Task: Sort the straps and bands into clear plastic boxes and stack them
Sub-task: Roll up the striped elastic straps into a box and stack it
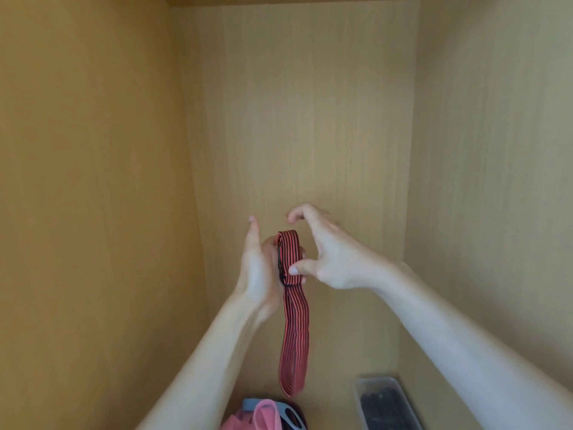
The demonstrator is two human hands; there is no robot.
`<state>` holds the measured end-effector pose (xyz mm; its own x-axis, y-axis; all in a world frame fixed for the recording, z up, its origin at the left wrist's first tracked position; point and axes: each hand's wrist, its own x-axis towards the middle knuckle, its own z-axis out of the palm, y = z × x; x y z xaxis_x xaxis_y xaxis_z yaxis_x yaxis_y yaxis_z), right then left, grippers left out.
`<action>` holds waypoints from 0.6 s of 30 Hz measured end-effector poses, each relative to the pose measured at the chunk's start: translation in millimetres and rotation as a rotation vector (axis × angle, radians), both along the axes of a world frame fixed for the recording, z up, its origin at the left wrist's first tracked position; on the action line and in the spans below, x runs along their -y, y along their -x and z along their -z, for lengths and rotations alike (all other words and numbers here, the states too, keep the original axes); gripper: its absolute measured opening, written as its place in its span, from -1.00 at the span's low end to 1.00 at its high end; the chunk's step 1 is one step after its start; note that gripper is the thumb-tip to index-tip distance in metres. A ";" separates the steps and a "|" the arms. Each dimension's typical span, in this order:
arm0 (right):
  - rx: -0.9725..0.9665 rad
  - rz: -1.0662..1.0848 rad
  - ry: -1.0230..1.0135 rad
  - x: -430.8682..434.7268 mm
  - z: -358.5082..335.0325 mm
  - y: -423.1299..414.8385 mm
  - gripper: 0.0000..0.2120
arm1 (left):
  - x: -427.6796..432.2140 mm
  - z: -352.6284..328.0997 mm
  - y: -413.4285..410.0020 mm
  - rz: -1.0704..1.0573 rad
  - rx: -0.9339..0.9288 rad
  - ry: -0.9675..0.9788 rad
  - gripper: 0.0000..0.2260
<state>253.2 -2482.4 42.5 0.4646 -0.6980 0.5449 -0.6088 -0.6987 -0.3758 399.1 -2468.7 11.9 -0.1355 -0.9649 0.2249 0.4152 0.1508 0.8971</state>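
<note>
A red strap with black stripes (pixel 293 330) is folded over at the top and hangs down in a long loop in front of the cupboard's back wall. My left hand (pixel 259 268) holds its folded upper part against the palm, fingers straight up. My right hand (pixel 325 256) is beside it on the right, its thumb pressing on the strap's front, the other fingers spread and lifted clear. A clear plastic box (pixel 387 401) holding dark straps stands at the bottom right.
I look into a wooden cupboard with a side wall (pixel 93 212) on the left and another on the right. A heap of pink and blue bands (pixel 263 414) lies at the bottom edge, below the hanging strap.
</note>
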 end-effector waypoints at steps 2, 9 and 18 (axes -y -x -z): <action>-0.070 0.025 -0.032 0.3 0.3 0.8 -0.20 | -0.5 0.6 3.2 -0.026 0.076 0.013 -0.15; -0.078 0.015 0.021 -2.3 1.6 -5.4 -0.48 | -1.2 5.1 1.6 -0.004 0.055 0.055 -0.45; -0.035 -0.010 0.007 -4.5 -3.3 -5.4 -0.43 | -2.8 3.1 -3.2 0.053 0.043 0.078 -0.68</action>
